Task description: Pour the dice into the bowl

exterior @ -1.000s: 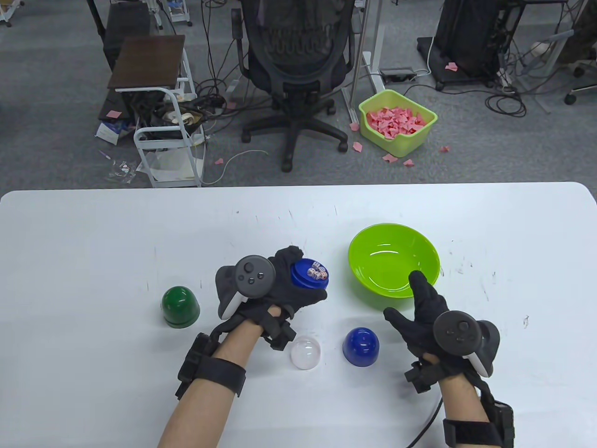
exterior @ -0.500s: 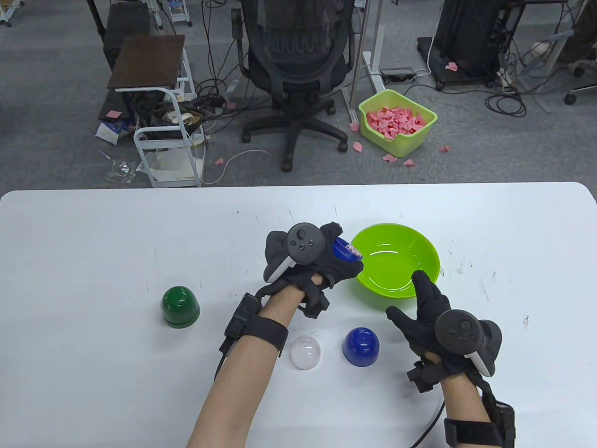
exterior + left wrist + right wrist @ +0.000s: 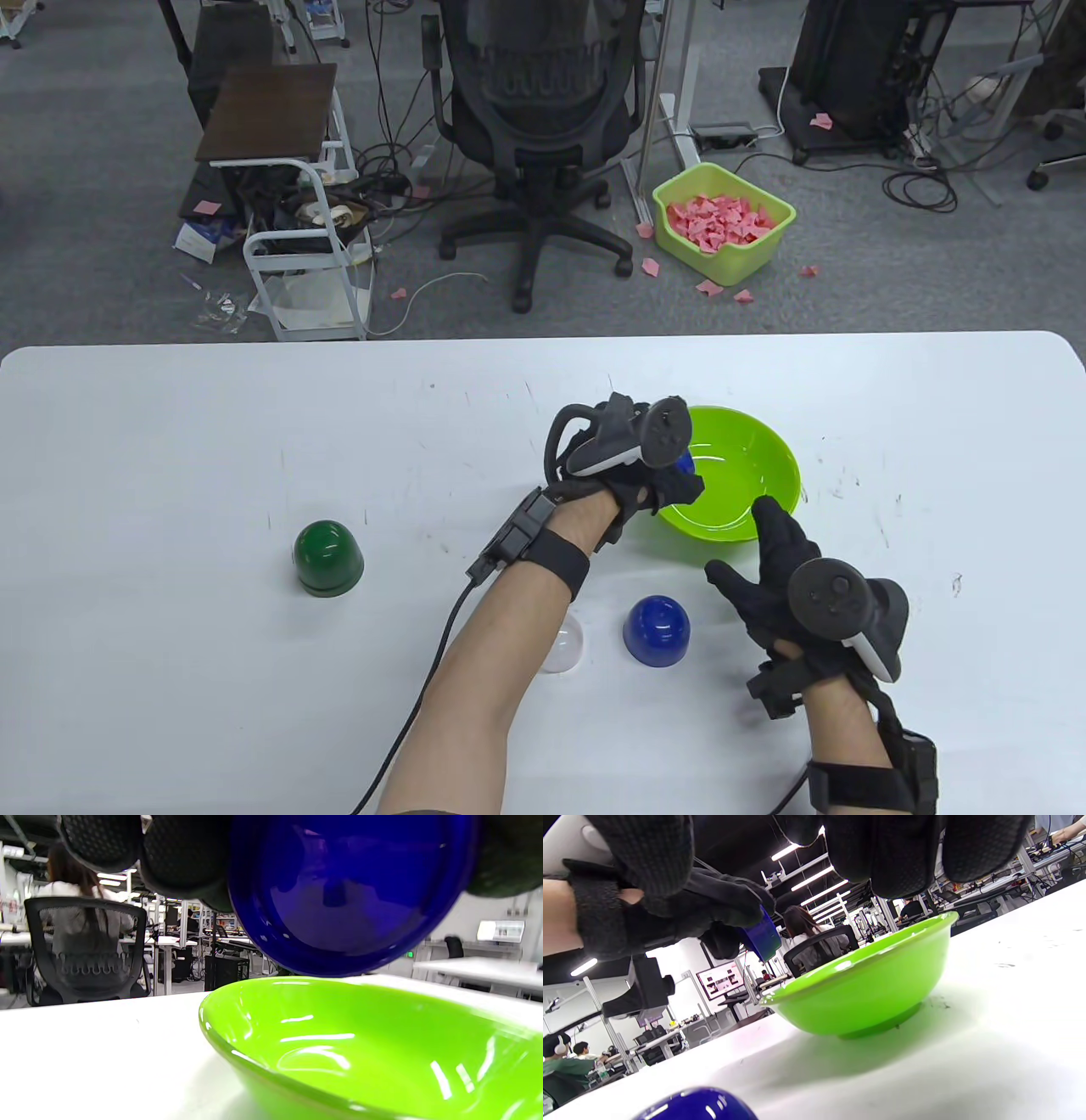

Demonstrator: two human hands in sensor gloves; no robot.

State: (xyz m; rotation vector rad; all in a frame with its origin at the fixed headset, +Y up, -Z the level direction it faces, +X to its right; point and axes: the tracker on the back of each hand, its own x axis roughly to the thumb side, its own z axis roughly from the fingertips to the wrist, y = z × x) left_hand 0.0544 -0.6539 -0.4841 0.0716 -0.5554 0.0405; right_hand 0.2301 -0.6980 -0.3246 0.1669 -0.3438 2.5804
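My left hand (image 3: 666, 475) grips a small blue dish (image 3: 684, 463) and holds it steeply tipped over the left rim of the green bowl (image 3: 747, 484). The left wrist view shows the dish's underside (image 3: 348, 891) just above the bowl (image 3: 382, 1052). No dice show in any view, and the part of the bowl I can see holds none. My right hand (image 3: 751, 552) is open and holds nothing, its fingers just in front of the bowl's near rim. The right wrist view shows the bowl (image 3: 874, 993) and the tipped dish (image 3: 761, 935).
A blue dome cover (image 3: 656, 630) stands near the front, between my arms. A clear dome (image 3: 570, 654) is partly hidden by my left forearm. A green dome (image 3: 328, 557) stands at the left. The table's far edge (image 3: 543, 335) is behind the bowl.
My left hand has carried the blue dish rightwards to the bowl and tipped it over the rim. The dice that lay on it no longer show. My right hand has stayed in place.
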